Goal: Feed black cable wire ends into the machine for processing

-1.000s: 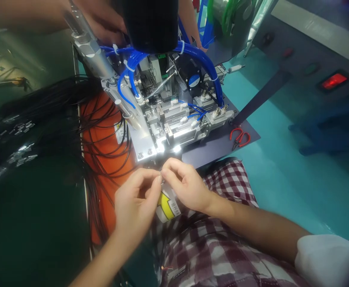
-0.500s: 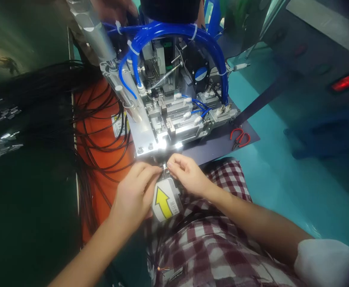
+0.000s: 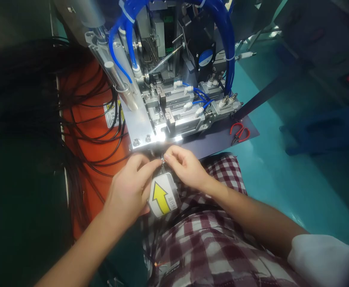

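Observation:
My left hand (image 3: 132, 181) and my right hand (image 3: 184, 164) meet just in front of the machine, fingertips pinched close together. Between them is a small shiny metal piece (image 3: 163, 160), too small to name. Each hand's thumb and finger are closed at it. Right below lies a white plate with a yellow arrow (image 3: 161, 198) and printed characters, partly covered by my left hand. Beyond my fingers stands the machine's metal block assembly (image 3: 180, 119), with a bright reflection on its front edge.
Red-handled pliers (image 3: 239, 133) lie on the grey base plate (image 3: 216, 144) to the right. Black cables (image 3: 93, 131) spread over an orange surface (image 3: 81, 175) at left. Blue air tubes (image 3: 230, 44) arch above the machine. A checkered garment (image 3: 210, 239) covers my lap.
The view has shifted a little, so the machine's top sits higher in the picture. Both hands keep their pinch at the same spot in front of the machine.

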Motion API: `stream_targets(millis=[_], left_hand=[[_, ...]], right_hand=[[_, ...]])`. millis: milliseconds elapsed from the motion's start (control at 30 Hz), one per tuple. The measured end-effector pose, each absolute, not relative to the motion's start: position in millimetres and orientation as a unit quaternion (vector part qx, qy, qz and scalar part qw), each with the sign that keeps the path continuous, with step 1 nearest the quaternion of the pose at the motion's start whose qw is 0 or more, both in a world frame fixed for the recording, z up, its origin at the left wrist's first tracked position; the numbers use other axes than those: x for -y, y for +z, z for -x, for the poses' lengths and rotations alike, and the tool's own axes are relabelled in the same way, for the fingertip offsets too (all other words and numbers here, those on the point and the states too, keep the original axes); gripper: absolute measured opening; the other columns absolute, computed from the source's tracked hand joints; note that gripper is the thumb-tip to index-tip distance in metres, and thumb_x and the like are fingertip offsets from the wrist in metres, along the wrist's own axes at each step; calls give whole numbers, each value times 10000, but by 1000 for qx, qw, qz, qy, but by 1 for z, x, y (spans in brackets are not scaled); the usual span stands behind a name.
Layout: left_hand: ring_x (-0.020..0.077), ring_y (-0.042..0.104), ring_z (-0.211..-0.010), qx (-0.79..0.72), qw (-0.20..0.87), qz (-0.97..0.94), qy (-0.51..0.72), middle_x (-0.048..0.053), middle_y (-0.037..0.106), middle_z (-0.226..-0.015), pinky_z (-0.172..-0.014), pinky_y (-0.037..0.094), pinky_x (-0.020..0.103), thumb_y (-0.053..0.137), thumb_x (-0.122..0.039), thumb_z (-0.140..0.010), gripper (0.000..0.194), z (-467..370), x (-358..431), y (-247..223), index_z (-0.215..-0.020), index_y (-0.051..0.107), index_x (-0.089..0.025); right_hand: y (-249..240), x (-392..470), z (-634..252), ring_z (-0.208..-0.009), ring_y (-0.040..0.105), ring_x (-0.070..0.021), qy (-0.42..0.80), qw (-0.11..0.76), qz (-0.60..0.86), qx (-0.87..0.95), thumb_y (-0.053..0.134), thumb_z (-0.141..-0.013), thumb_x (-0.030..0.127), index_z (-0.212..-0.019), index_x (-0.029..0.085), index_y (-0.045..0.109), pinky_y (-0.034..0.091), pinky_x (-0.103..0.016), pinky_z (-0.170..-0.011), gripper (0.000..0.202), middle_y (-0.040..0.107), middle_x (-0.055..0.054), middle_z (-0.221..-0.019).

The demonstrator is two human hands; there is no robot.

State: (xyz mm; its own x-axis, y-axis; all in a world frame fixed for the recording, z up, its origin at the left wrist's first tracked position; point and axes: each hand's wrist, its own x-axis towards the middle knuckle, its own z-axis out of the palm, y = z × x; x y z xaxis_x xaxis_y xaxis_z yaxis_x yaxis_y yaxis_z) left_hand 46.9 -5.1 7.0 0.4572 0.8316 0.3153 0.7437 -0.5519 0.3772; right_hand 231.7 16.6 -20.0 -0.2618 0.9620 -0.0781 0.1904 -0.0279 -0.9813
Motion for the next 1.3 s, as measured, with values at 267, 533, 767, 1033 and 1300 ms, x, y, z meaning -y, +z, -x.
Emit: stream_targets(millis=[267, 533, 767, 1033, 1300], left_hand=[[117, 577, -737, -453, 93, -845, 267, 28, 569, -861, -612, 467, 210, 522, -72, -921, 249, -47, 3, 4, -1082, 706, -124], [110, 575, -769, -455, 100, -840, 277, 24, 574, -862, -641, 462, 196, 564, -76, -912, 223, -47, 4, 4, -1078, 709, -110], [109, 566, -736, -465, 96, -837, 273, 15, 561, -835, -604, 445, 205, 550, -86, -917, 221, -48, 5, 5, -1062, 712, -125], [103, 557, -703, -484, 91, -828, 268, -3, 542, -798, -586, 441, 209, 531, -120, -931, 218, -52, 5, 8, -1041, 712, -170], [106, 559, -701, -486, 98, -825, 271, -1, 540, -800, -600, 447, 218, 535, -111, -929, 220, -52, 6, 6, -1045, 712, -169]], right_hand=[[-23, -14, -235, -597, 395, -102, 561, 369, 476, 568, 493, -962, 348, -744, 196, 483, 346, -257, -589, 266, 424, 51, -652], [-18, -5, -237, -560, 433, -92, 615, 383, 496, 479, 636, -842, 305, -790, 173, 581, 353, -238, -521, 152, 527, 36, -661], [-19, -6, -234, -502, 459, -84, 628, 367, 497, 473, 574, -874, 288, -808, 192, 529, 373, -230, -495, 125, 497, 62, -625], [-12, -9, -238, -590, 494, -104, 463, 340, 522, 631, 529, -896, 219, -814, 192, 522, 395, -253, -607, 87, 519, 50, -647], [-8, -11, -245, -585, 531, -100, 525, 310, 534, 586, 551, -902, 284, -839, 179, 574, 404, -239, -568, 125, 576, 30, -685]])
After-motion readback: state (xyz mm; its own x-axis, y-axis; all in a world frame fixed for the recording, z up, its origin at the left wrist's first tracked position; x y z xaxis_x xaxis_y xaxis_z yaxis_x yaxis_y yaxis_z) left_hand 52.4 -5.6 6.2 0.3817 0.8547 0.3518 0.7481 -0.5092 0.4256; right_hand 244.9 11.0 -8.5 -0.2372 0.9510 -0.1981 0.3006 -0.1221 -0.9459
